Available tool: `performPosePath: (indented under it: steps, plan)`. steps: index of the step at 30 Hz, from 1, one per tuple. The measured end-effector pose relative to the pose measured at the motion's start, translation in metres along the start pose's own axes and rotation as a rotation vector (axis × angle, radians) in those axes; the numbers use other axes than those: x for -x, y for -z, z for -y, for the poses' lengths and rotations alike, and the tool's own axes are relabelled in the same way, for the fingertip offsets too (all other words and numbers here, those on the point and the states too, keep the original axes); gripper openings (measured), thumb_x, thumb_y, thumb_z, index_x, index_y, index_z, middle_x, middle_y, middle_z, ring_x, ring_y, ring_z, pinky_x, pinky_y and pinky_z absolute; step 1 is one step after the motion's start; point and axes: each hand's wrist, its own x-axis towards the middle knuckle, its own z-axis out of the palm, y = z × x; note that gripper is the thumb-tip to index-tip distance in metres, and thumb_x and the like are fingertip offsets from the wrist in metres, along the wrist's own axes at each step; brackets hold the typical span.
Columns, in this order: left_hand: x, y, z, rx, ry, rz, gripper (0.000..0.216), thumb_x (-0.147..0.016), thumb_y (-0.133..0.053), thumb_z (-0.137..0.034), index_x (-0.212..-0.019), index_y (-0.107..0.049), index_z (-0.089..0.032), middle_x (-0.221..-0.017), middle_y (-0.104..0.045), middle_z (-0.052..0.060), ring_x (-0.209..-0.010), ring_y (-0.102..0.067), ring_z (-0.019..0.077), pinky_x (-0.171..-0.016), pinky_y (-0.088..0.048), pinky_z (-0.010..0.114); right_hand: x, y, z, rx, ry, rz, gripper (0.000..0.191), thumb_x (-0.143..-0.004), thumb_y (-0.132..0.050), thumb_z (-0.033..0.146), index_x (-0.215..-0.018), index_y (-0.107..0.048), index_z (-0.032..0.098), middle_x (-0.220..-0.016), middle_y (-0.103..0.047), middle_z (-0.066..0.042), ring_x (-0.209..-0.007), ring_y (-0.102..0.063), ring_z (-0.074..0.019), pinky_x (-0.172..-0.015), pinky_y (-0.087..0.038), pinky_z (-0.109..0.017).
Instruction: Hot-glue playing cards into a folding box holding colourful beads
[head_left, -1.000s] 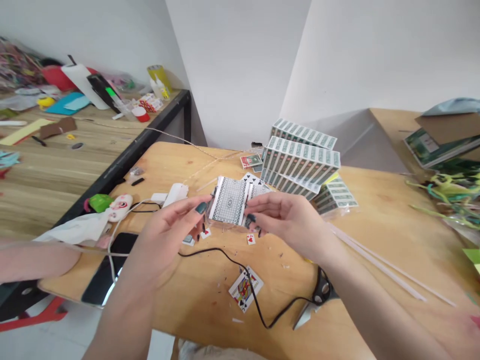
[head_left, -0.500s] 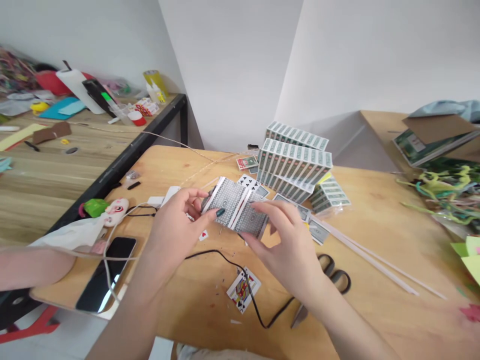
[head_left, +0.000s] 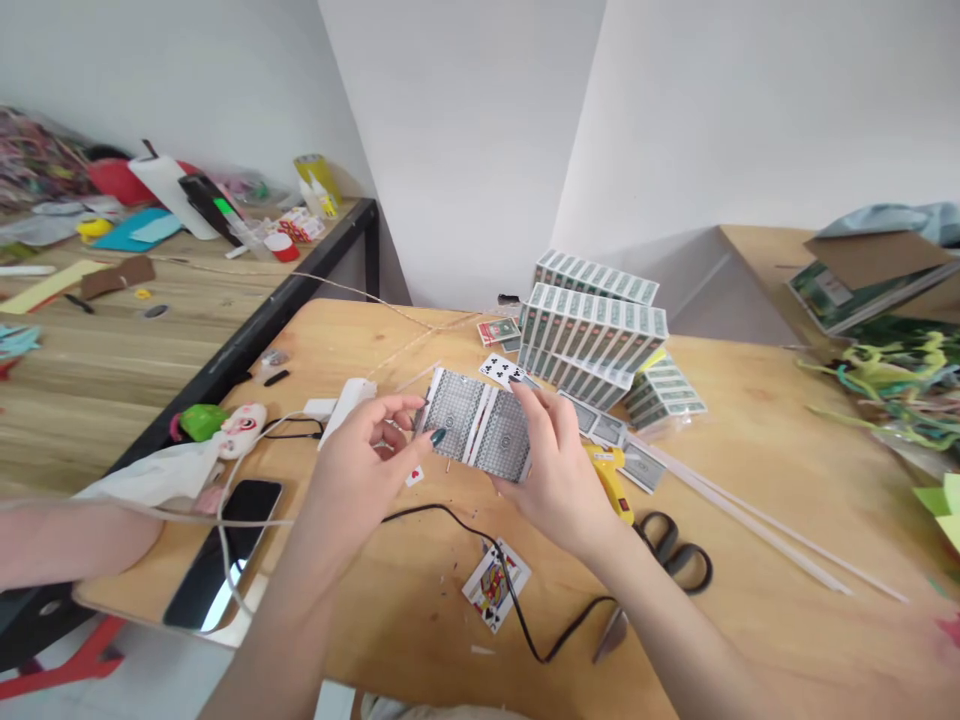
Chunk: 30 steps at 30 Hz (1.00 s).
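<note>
Both hands hold a piece made of patterned grey-backed playing cards (head_left: pixel 480 430) joined side by side, raised over the wooden table (head_left: pixel 750 480). My left hand (head_left: pixel 360 470) pinches its left edge, thumb on top. My right hand (head_left: pixel 559 465) grips its right side, fingers curled over the top edge. A face-up court card (head_left: pixel 495 585) lies on the table below, under a black cable (head_left: pixel 525 620). A face-up clubs card (head_left: pixel 501 369) lies just behind the held cards.
Stacked card boxes (head_left: pixel 592 325) stand behind. A yellow glue gun (head_left: pixel 611 480), black scissors (head_left: pixel 675 560) and white sticks (head_left: pixel 765 525) lie to the right. A phone (head_left: pixel 225 550), a white charger (head_left: pixel 345 405) and another person's arm (head_left: pixel 67 530) are at the left. A cluttered table (head_left: pixel 112 300) stands beyond.
My right hand moved from under the cards' lower right up onto their right side and top edge. The cards tilted slightly and stayed in my left hand.
</note>
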Motion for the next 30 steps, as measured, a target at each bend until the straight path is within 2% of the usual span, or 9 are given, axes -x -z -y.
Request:
performPosePath:
  steps: [6, 12, 16, 18, 22, 25, 30]
  plan:
    - [0.003, -0.006, 0.014, 0.207, 0.106, 0.035, 0.045, -0.066, -0.067, -0.036, -0.107, -0.059, -0.018, -0.098, -0.058, 0.003, -0.074, -0.059, 0.0139, -0.062, -0.049, 0.027, 0.003, -0.005, -0.008, 0.045, 0.064, -0.006, 0.084, -0.069, -0.06, 0.009, -0.143, -0.022, 0.018, -0.124, -0.04, -0.016, -0.118, -0.043, -0.032, -0.098, -0.047, -0.054]
    - [0.008, -0.009, 0.02, 0.2, 0.164, 0.026, 0.045, -0.07, -0.067, -0.034, -0.11, -0.057, -0.016, -0.075, -0.06, -0.002, -0.066, -0.057, 0.0126, -0.064, -0.045, 0.026, 0.007, -0.009, -0.012, 0.087, 0.105, -0.014, 0.081, -0.069, -0.059, 0.008, -0.142, -0.025, 0.017, -0.12, -0.042, -0.016, -0.114, -0.044, -0.0317, -0.094, -0.049, -0.052]
    - [0.011, -0.011, 0.025, 0.208, 0.128, -0.001, 0.038, -0.07, -0.068, -0.032, -0.104, -0.06, -0.017, -0.093, -0.064, 0.003, -0.073, -0.06, 0.0132, -0.064, -0.046, 0.025, 0.009, -0.01, -0.014, 0.109, 0.126, -0.027, 0.08, -0.069, -0.058, 0.008, -0.141, -0.026, 0.017, -0.118, -0.043, -0.016, -0.112, -0.043, -0.0316, -0.092, -0.049, -0.052]
    - [0.012, -0.012, 0.025, 0.21, 0.127, 0.006, 0.036, -0.07, -0.068, -0.032, -0.102, -0.061, -0.016, -0.096, -0.065, 0.005, -0.075, -0.063, 0.0142, -0.067, -0.049, 0.027, 0.01, -0.011, -0.015, 0.114, 0.134, -0.037, 0.078, -0.071, -0.057, 0.008, -0.142, -0.026, 0.018, -0.117, -0.043, -0.015, -0.111, -0.043, -0.0314, -0.091, -0.049, -0.052]
    - [0.014, -0.015, 0.021, 0.304, 0.198, 0.038, 0.033, -0.071, -0.067, -0.034, -0.098, -0.059, -0.016, -0.087, -0.065, 0.002, -0.07, -0.068, 0.0151, -0.07, -0.055, 0.029, 0.013, -0.014, -0.018, 0.138, 0.142, -0.052, 0.076, -0.071, -0.055, 0.007, -0.141, -0.027, 0.019, -0.114, -0.043, -0.014, -0.11, -0.043, -0.0311, -0.091, -0.048, -0.052]
    - [0.015, -0.018, 0.017, 0.325, 0.23, 0.049, 0.031, -0.07, -0.069, -0.035, -0.092, -0.058, -0.016, -0.078, -0.065, 0.001, -0.068, -0.069, 0.016, -0.065, -0.058, 0.028, 0.016, -0.016, -0.019, 0.151, 0.156, -0.065, 0.074, -0.07, -0.055, 0.006, -0.139, -0.031, 0.016, -0.113, -0.044, -0.015, -0.11, -0.043, -0.0308, -0.092, -0.048, -0.051]
    - [0.018, -0.02, 0.025, 0.312, 0.256, 0.048, 0.027, -0.069, -0.069, -0.035, -0.085, -0.061, -0.015, -0.072, -0.065, 0.001, -0.065, -0.068, 0.0152, -0.063, -0.061, 0.028, 0.019, -0.021, -0.024, 0.177, 0.175, -0.063, 0.069, -0.073, -0.053, 0.006, -0.138, -0.033, 0.017, -0.111, -0.046, -0.014, -0.111, -0.043, -0.03, -0.092, -0.049, -0.051]
